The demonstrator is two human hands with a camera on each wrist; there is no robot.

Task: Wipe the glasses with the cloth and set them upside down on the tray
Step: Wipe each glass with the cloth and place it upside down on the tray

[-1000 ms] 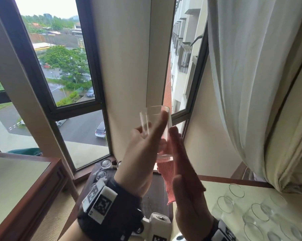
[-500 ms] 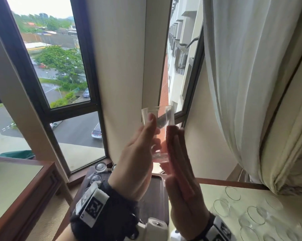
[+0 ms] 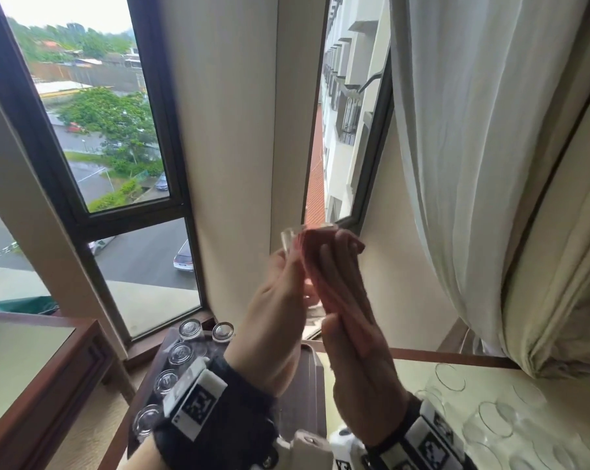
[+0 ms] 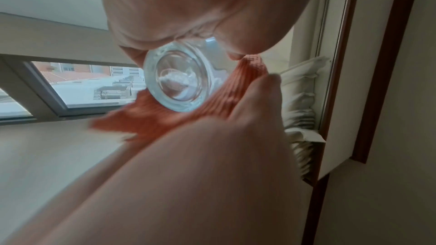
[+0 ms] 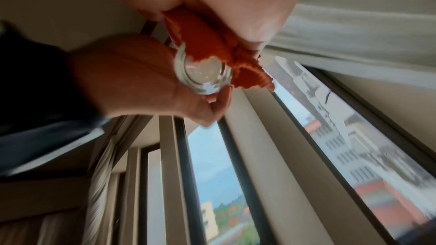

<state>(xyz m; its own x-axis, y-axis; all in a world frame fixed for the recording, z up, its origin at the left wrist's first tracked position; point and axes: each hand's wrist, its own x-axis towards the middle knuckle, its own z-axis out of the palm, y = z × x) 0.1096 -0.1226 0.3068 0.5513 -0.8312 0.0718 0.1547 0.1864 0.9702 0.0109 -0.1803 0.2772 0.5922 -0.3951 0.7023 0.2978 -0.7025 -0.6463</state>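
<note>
Five upturned glasses (image 3: 181, 353) stand on the tray (image 3: 302, 412). The left hand (image 3: 276, 320) grips one raised glass (image 3: 288, 237), and the right hand (image 3: 354, 347) pinches one red cloth (image 3: 320, 259) against it. Further table glasses (image 3: 493, 415) are too blurred to count.

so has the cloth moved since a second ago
Yes, upward. The cloth hung well below the window frame's lower corner; now it nearly reaches it, held on the glass by the right hand.

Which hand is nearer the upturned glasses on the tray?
Left. The left hand grips the glass above and right of the upturned glasses; the right hand, holding the cloth on that glass, is farther right.
</note>
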